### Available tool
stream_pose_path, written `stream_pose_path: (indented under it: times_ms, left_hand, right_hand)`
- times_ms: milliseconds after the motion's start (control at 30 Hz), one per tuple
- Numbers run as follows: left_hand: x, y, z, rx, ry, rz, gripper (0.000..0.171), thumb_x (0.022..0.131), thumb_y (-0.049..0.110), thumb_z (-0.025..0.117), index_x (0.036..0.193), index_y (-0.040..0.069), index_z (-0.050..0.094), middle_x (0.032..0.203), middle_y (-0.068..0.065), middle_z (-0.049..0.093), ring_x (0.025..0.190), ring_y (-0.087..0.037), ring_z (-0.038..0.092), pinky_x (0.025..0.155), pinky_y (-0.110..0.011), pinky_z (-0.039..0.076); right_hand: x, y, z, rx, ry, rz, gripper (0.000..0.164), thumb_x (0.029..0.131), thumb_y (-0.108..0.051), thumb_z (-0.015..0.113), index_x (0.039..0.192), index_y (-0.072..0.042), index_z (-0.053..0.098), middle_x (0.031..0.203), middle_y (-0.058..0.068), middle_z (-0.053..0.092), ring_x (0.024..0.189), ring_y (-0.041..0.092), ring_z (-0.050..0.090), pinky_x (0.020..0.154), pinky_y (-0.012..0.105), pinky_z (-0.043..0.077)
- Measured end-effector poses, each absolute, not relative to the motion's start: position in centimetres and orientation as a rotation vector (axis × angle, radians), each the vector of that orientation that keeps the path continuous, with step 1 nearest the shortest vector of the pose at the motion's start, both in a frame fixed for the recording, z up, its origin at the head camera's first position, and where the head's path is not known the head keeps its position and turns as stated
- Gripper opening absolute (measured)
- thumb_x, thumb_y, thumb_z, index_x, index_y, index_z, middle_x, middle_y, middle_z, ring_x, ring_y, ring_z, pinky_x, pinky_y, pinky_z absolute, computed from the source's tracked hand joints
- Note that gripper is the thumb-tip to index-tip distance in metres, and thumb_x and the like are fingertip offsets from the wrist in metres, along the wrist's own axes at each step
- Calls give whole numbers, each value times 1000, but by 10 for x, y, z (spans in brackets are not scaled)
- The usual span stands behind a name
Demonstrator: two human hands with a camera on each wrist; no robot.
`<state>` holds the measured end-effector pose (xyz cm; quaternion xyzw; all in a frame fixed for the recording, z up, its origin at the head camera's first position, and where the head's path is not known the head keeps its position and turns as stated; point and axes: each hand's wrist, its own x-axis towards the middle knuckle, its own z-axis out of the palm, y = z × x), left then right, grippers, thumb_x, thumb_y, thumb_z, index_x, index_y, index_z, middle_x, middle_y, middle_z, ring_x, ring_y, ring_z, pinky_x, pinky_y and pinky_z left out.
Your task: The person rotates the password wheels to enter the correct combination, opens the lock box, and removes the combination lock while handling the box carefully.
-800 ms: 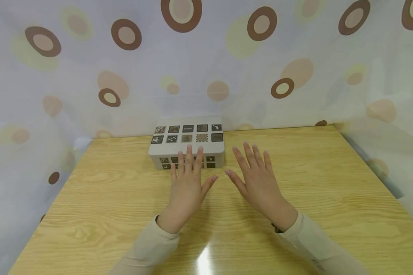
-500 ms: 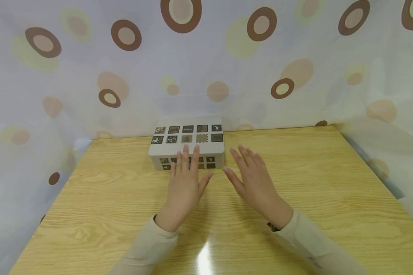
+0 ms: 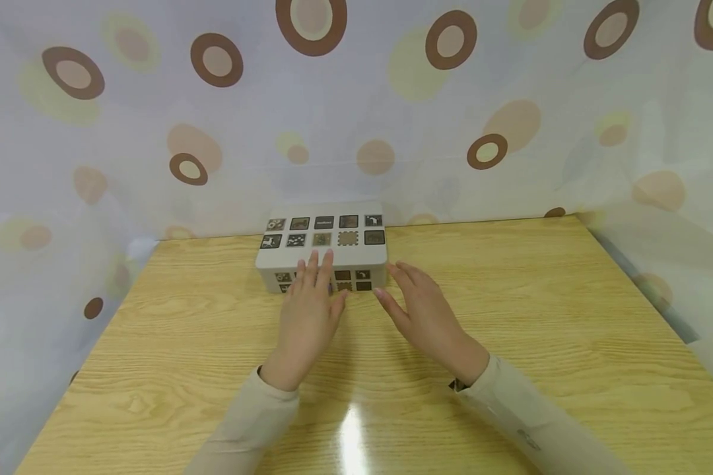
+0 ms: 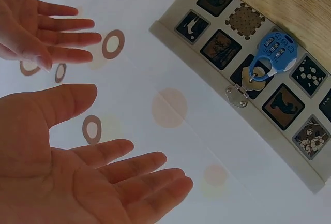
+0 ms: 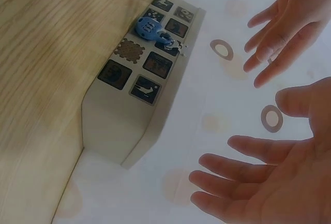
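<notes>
A cream box (image 3: 362,254) with dark square pictures on its lid and front stands at the back of the table. In the left wrist view a blue combination padlock (image 4: 280,50) hangs from a metal hasp (image 4: 237,96) on its front; the right wrist view shows this padlock (image 5: 148,29) too. My left hand (image 3: 305,316) is held out in front of the box with fingers extended, overlapping its front in the head view. My right hand (image 3: 430,316) is near the box's front right corner, fingers slightly bent. Both hands hold nothing.
The wooden table (image 3: 541,316) spreads out on both sides of the box. A white curtain (image 3: 333,132) with brown and beige circles hangs right behind the box and along the left and right sides.
Both hands have shifted left, the right one coming nearer the box's right side. Their fingers have drawn closer together. The box has not moved.
</notes>
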<state>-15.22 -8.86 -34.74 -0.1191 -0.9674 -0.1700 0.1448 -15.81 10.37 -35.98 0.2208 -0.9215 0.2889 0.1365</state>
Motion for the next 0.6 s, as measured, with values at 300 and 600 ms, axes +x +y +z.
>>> stream_pose_path:
  times_ms: [300,600]
  left_hand:
    - [-159,-95,-351,-295,-2801,-480,61,95,17,59,147,0,32,143,-25,42,128,-45,43,99,-54,41]
    - [-167,-99,-355,-239,-2805,-513,61,90,5,63,144,-1,36,130,-27,54,107,-42,60,79,-48,54]
  right_hand:
    - [-162,99,-361,635,-2717,945,56,100,-36,50,140,2,44,140,25,46,130,40,42,104,57,34]
    - [-169,95,-364,629,-2742,1009,55,101,-36,49,140,2,45,140,24,46,130,39,42,105,55,34]
